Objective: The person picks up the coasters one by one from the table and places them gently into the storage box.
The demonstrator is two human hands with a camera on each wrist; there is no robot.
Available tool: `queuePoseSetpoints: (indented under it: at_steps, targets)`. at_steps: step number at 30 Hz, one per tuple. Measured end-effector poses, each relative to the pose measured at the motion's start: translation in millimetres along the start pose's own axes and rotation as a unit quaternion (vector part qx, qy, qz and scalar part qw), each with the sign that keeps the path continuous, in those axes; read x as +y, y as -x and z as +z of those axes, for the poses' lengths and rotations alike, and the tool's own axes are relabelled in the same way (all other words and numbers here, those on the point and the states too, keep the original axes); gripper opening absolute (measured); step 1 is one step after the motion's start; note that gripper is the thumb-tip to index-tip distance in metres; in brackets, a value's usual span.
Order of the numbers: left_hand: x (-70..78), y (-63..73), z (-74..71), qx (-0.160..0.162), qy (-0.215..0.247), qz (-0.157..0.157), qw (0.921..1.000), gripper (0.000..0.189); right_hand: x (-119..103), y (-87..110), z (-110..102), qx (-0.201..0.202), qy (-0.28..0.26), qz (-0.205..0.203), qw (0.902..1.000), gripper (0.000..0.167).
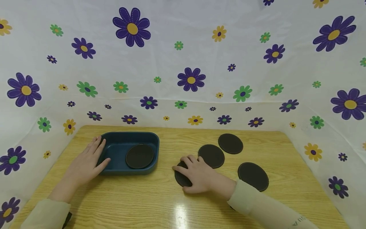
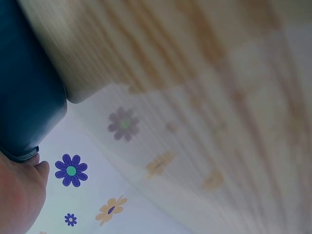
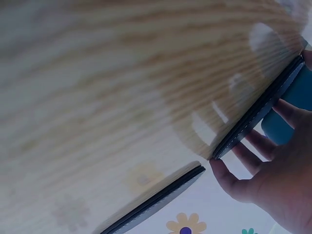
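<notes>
In the head view, one black round coaster (image 1: pixel 139 156) is already laid in the blue tray (image 1: pixel 115 156), right of the left hand (image 1: pixel 89 160), whose straight fingers are rested on the rim. Four are left outside: a held coaster (image 1: pixel 182 180) under the right hand's (image 1: pixel 200 175) fingers, and three other coasters (image 1: pixel 213 156) beyond those fingers or beside the wrist. In the left wrist view, the tray is touched by the left fingers. In the right wrist view, the held coaster's edge is gripped by wide, bent fingers.
</notes>
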State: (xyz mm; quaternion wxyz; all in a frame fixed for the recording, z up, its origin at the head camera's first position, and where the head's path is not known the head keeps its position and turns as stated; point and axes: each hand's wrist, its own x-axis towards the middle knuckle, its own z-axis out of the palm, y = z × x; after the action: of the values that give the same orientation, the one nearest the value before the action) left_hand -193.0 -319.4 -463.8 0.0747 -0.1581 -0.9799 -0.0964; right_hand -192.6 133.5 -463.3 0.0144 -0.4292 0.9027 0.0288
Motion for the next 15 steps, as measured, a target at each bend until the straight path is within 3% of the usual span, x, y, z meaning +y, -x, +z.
queuePoseSetpoints:
  at_steps: [15]
  targets:
    - [1.6,-0.4,-2.5,-0.017,0.000,-0.006,0.9998,0.089,1.3,-2.8,-2.5,-0.008,-0.003,0.004,1.0000,0.076]
